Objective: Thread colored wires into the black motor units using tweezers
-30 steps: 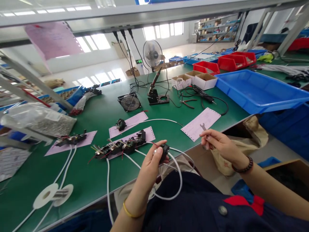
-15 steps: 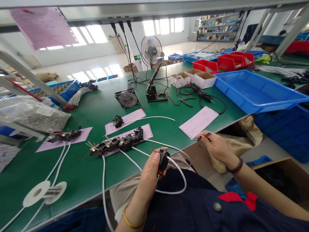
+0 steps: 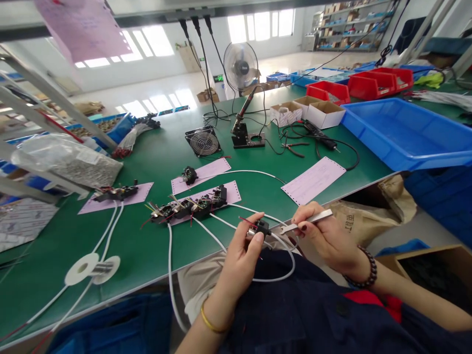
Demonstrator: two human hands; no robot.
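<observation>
Between the thumb and fingers of my left hand [image 3: 241,253] is a small black electrical assembly [image 3: 262,227] with a metal part and red wires. A white cable [image 3: 291,255] loops from it over my lap. My right hand [image 3: 324,238] grips a flat metal open-end wrench [image 3: 308,221]; its forked end points at the assembly, close to it. I cannot tell whether the two touch. Past my left hand, several similar black assemblies [image 3: 201,206] with white cables lie in a row on a pink paper slip [image 3: 233,191]. Another black assembly [image 3: 190,175] rests behind them.
On the green bench [image 3: 147,260] stand a soldering iron [image 3: 245,110] in its holder, a small black fan [image 3: 204,141] and pliers [image 3: 294,149]. A blue tray [image 3: 409,160] is at right. A solder spool [image 3: 81,269] lies at left, near a bag of metal parts [image 3: 92,164].
My right hand has moved left towards my left hand, and the wrench now lies across its fingers, pointing at the assembly. The assembly has turned in my left hand. The camera view has shifted slightly.
</observation>
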